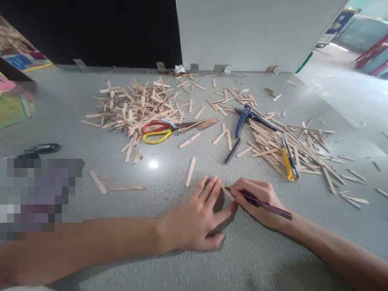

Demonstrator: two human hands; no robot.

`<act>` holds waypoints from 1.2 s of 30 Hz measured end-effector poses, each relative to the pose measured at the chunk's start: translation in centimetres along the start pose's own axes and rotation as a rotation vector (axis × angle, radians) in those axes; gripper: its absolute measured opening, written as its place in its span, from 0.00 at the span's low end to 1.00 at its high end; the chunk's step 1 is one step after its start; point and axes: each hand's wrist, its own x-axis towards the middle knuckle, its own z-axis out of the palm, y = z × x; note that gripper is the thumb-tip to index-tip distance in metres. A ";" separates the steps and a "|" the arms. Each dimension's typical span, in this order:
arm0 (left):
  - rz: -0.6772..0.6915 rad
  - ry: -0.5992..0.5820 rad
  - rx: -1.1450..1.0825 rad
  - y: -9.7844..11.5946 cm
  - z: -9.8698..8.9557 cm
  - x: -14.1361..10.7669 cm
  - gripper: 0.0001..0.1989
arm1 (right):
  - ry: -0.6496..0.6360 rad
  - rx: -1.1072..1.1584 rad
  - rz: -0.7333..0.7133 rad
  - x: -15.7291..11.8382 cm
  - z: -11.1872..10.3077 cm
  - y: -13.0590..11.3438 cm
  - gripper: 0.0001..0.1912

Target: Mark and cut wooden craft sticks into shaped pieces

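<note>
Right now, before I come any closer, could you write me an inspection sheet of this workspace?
Surface: grey worktop, finely textured, with a bright glare spot.
Things in hand: slim dark pen, its tip at a small wooden piece.
Clutter: left stick heap, right stick heap, red-and-yellow-handled scissors, blue hand tool, yellow cutter, dark pen-like tool.
Grippers: none, bare hands instead; left hand spread beside the piece, right hand gripping the pen.
Cables: nothing seen.
Surroundings: black panel and pale panel behind, with metal brackets at their foot; pixelated patch at left, contents unreadable.
</note>
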 end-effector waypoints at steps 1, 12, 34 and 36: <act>-0.001 0.003 -0.001 0.0 0.0 0.0 0.35 | -0.001 -0.003 0.005 0.0 0.0 0.0 0.12; -0.006 -0.009 -0.020 0.0 0.0 0.0 0.36 | -0.002 0.003 0.046 0.0 0.0 -0.1 0.13; -0.005 -0.022 -0.004 0.2 0.2 0.3 0.37 | 0.043 0.044 0.201 1.3 0.7 -0.5 0.18; -0.007 -0.028 0.004 0.2 0.1 0.3 0.37 | 0.038 0.035 0.199 1.3 0.7 -0.2 0.21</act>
